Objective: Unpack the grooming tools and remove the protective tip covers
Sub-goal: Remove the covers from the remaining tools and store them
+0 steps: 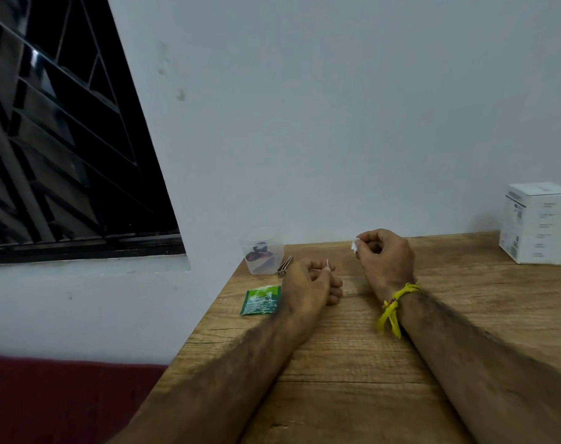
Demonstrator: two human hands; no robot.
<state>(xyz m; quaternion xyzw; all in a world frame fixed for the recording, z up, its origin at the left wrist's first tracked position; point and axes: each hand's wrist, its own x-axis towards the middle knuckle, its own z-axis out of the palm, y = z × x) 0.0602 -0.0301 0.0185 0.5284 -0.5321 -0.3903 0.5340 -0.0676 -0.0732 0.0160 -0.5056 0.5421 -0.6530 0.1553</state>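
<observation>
Head view: over the grainy wooden table, left hand pinches a thin pale stick, right hand a small white scrap.

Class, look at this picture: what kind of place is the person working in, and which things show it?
Probably a room in a home: a wooden table pushed against a plain painted wall, a barred window beside it, and what may be a red seat below.

Print on white box and green sachet, all unreadable.
</observation>
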